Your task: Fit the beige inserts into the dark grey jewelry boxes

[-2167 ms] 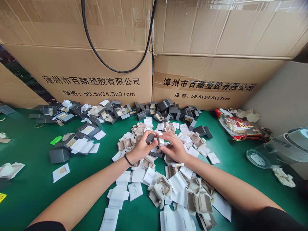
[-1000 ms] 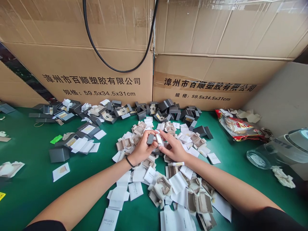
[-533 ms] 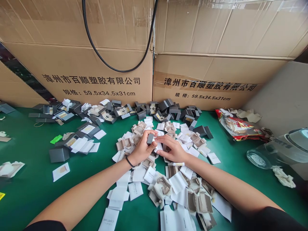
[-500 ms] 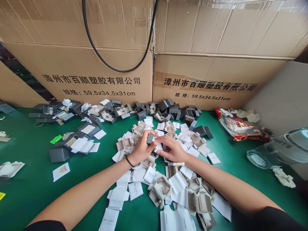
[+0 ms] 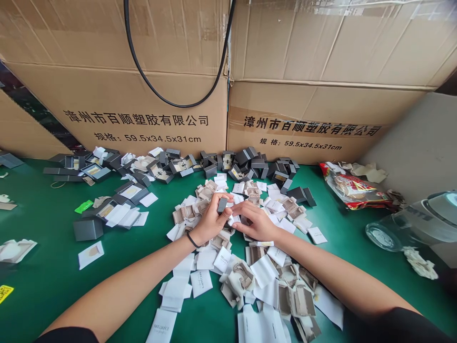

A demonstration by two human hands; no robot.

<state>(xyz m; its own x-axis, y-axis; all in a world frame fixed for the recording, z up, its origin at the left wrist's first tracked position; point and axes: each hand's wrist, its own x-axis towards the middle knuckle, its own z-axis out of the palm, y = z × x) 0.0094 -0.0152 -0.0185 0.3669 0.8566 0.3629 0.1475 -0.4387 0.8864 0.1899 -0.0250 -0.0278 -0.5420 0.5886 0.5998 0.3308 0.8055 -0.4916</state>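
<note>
- Over white cards (image 5: pixel 222 259), the left hand (image 5: pixel 211 220) is gripping a dark box (image 5: pixel 222 205), partly hidden.
- Beside it, the right hand (image 5: pixel 257 221) is curling; I cannot tell whether it is grasping anything.
- Beyond, 2 cartons (image 5: pixel 143 95) are running out of view.

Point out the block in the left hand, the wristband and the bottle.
Block (image 5: pixel 222 205): head view, on its dark grey face toward the camera.
Wristband (image 5: pixel 192 241): head view, on the middle of its visible black strand.
Bottle (image 5: pixel 412 222): head view, on its clear side wall.
</note>
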